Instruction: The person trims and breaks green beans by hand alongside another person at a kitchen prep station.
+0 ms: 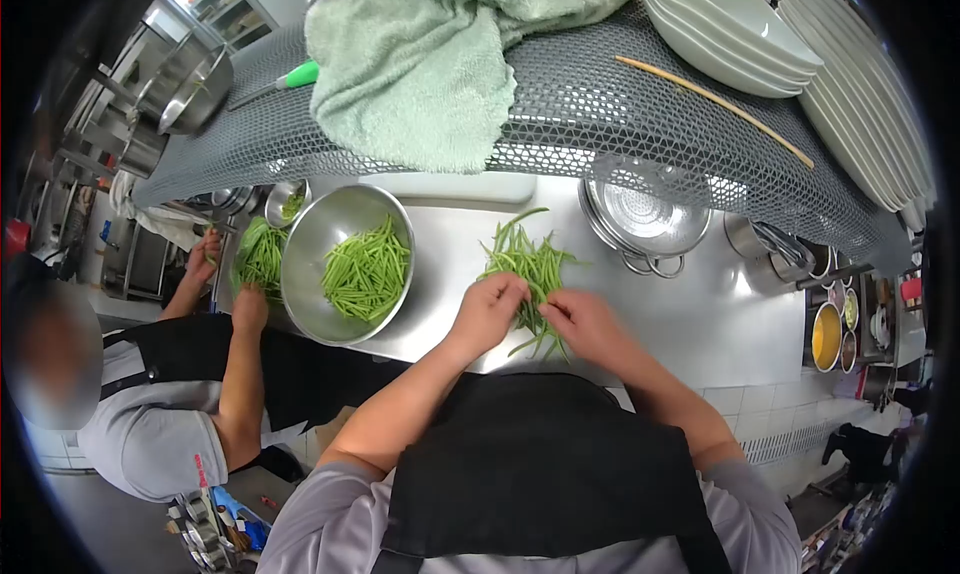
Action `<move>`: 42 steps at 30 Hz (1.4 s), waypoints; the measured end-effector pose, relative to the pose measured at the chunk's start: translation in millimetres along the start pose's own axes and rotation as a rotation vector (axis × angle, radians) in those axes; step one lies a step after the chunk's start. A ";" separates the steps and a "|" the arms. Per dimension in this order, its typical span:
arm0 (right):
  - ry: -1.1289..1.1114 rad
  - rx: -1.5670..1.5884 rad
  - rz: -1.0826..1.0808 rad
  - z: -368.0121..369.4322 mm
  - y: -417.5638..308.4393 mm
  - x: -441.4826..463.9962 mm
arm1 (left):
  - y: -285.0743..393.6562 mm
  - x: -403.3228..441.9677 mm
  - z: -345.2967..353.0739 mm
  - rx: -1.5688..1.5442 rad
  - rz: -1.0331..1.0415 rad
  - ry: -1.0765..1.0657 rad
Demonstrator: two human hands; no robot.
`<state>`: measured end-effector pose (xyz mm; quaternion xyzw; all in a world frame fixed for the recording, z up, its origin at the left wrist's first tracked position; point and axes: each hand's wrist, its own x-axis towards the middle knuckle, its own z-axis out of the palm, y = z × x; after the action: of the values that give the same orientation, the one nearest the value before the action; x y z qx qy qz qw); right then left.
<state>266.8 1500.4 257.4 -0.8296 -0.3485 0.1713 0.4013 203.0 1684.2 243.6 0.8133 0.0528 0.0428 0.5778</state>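
Note:
A loose pile of green beans (540,264) lies on the steel counter (450,264) in front of me. My left hand (494,309) is closed at the pile's left side, its fingertips pinching a green bean. Opposite it, my right hand (588,322) is closed too, thumb and finger pinched on a bean at the pile's near right side. The two hands are a short gap apart. To the left stands a large steel bowl (300,284) with many green beans in its right half.
On my left, a co-worker (160,404) handles more green beans in a bag (262,254). A steel colander (650,214) stands back right. Above the counter, a mesh-lined shelf (570,124) carries a green towel (410,74), a wooden stick (715,109) and stacked white plates (730,34).

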 end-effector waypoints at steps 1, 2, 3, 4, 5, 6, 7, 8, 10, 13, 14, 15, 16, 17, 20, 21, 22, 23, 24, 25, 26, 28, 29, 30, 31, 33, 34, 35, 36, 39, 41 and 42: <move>-0.004 -0.004 0.011 3.1 -8.4 1.6 | 2.0 2.3 -0.3 -0.380 -0.173 0.007; -0.030 0.253 0.158 5.1 -21.2 1.8 | 6.3 2.1 -0.7 -0.760 -0.352 0.019; -0.051 0.509 0.307 6.7 -28.3 0.8 | 12.0 1.0 -0.9 -0.770 -0.361 0.017; -0.053 0.491 0.252 15.8 -20.2 1.9 | 19.6 3.7 -2.9 -0.934 -0.394 0.016; -0.054 0.489 0.257 18.9 -18.1 2.8 | 23.0 5.7 -5.2 -1.095 -0.429 0.015; -0.023 0.528 0.235 21.3 -17.0 3.1 | 20.5 7.2 -9.0 -1.154 -0.468 0.015; 0.011 0.566 0.214 22.1 -16.5 2.8 | 19.0 6.5 -12.8 -1.156 -0.472 0.010; 0.015 0.565 0.218 18.4 -16.2 4.3 | 17.7 6.7 -16.8 -1.194 -0.451 0.014; 0.103 0.890 0.351 4.9 -14.8 8.0 | 15.4 5.7 -24.6 -1.221 -0.467 0.006; 0.168 1.151 0.380 -11.3 -9.4 13.1 | -0.4 -0.3 -23.3 -1.188 -0.504 -0.067; 0.164 1.151 0.375 -15.7 -9.6 14.5 | 5.1 -0.4 -20.9 -1.201 -0.521 -0.089; 0.145 1.193 0.382 -19.5 -10.5 16.3 | 3.3 -1.8 -17.4 -1.134 -0.527 -0.104; 0.124 1.235 0.391 -21.3 -11.3 18.1 | 4.3 -1.9 -14.1 -1.090 -0.510 -0.138; 0.115 1.237 0.389 -21.4 -11.9 19.7 | 5.5 -1.7 -10.5 -1.046 -0.496 -0.171; 0.097 1.350 0.395 -18.1 -11.7 20.8 | 7.4 -1.8 -3.0 -0.991 -0.454 -0.244; 0.093 1.349 0.401 -16.5 -10.6 21.3 | 7.5 -1.3 -2.0 -0.965 -0.426 -0.290; 0.092 1.347 0.406 -15.3 -9.9 22.0 | 5.1 -1.1 -1.1 -0.932 -0.395 -0.301; 0.093 1.349 0.406 -14.5 -9.5 22.3 | 4.0 -1.0 -0.7 -0.930 -0.396 -0.302; 0.105 1.337 0.407 -14.0 -9.1 22.2 | 3.2 -0.6 0.0 -0.933 -0.392 -0.285; 0.118 1.326 0.409 -13.7 -8.3 21.7 | 3.0 -0.2 1.0 -0.936 -0.388 -0.269; 0.123 1.328 0.411 -12.8 -6.9 20.5 | 3.9 -0.2 2.1 -0.944 -0.416 -0.220; 0.124 1.174 0.329 -9.3 -4.1 18.5 | -1.9 -0.1 2.1 -0.910 -0.410 -0.193; 0.125 1.176 0.330 -7.2 -3.6 16.8 | -4.7 0.1 2.0 -0.877 -0.400 -0.162; 0.128 1.001 0.301 -4.6 -3.8 14.3 | -6.1 -0.4 4.1 -0.875 -0.400 -0.163; 0.130 0.827 0.271 -1.8 -4.0 12.1 | -6.7 -1.4 7.7 -0.743 -0.369 -0.072; 0.203 0.477 0.030 6.9 -3.8 7.0 | -11.0 -3.4 11.0 -0.607 -0.339 0.014; 0.264 0.119 -0.204 9.9 -4.4 5.4 | -15.1 -4.0 12.0 -0.357 -0.214 0.071; 0.266 0.121 -0.204 10.0 -7.0 5.0 | -19.0 -4.1 12.6 -0.107 -0.087 0.127; 0.208 0.020 -0.235 8.8 -10.8 4.6 | -23.1 -4.7 11.9 -0.103 -0.087 0.124; 0.134 0.245 0.020 9.0 -3.8 8.9 | -31.4 -7.4 0.4 -0.517 -0.326 0.078; 0.106 0.570 0.306 8.5 10.5 18.0 | -35.7 -11.6 -16.9 -1.171 -0.453 -0.066; 0.106 0.747 0.311 6.2 18.6 24.0 | -34.0 -14.0 -21.0 -1.208 -0.490 -0.065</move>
<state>288.3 1512.9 238.9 -0.6774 -0.1116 0.3019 0.6615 185.1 1713.1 218.3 0.3108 0.1857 -0.0925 0.9275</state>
